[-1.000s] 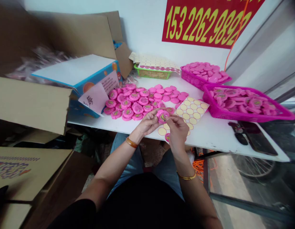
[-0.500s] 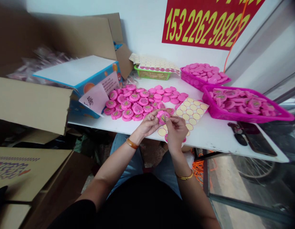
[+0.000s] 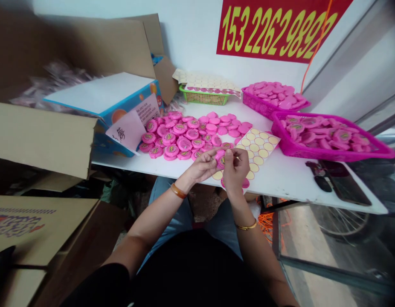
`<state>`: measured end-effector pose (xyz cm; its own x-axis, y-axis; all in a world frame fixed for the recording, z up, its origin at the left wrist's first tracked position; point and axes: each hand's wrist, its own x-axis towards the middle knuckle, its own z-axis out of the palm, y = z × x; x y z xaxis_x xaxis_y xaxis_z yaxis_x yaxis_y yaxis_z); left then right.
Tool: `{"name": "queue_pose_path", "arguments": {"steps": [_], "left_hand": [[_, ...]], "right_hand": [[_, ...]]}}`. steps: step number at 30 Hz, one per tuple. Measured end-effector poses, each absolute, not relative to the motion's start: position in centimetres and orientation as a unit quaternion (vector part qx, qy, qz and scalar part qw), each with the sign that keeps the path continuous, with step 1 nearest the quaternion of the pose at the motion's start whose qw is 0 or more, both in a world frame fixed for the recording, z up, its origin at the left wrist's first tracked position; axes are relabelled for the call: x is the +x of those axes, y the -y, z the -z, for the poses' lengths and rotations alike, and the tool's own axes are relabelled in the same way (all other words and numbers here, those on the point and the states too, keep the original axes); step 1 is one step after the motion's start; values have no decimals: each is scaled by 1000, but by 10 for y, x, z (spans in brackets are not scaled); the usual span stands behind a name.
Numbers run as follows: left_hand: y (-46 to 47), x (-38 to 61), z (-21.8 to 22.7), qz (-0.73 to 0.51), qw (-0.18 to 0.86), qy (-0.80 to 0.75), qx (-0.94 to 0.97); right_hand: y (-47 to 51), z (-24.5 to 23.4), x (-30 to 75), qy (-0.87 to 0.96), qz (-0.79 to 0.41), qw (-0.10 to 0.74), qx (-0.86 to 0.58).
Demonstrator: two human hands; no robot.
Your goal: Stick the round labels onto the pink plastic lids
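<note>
Our left hand (image 3: 202,167) and right hand (image 3: 235,167) were grasping a pink round case (image 3: 221,160) between their fingertips at 12 o'clock, above the desk (image 3: 280,183) edge, with a sheet of round stickers (image 3: 258,149) at 1 o'clock, and this fiddly pinch called for steady fingers.

Black short-sleeved top (image 3: 197,273) down at 6 o'clock, light blue denim (image 3: 162,200) on the legs just past it. Chunky amber bangle (image 3: 178,191) on the left wrist (image 3: 185,182) around 7 o'clock, thin gold bangle (image 3: 246,225) on the right wrist (image 3: 238,205) nearer 5.
</note>
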<state>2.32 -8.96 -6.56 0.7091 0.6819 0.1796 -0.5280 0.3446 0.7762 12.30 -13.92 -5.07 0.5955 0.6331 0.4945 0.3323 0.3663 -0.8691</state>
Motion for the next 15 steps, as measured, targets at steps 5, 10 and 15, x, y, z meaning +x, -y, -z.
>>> {"name": "queue_pose_path", "arguments": {"steps": [5, 10, 15], "left_hand": [[56, 10, 49, -466, 706, -128, 517], [-9, -11, 15, -499, 333, -313, 737], [49, 2, 15, -392, 194, -385, 813]], "right_hand": [[141, 56, 153, 487, -244, 675, -498], [154, 79, 196, 344, -188, 722, -570], [167, 96, 210, 353, -180, 693, -603]]}}
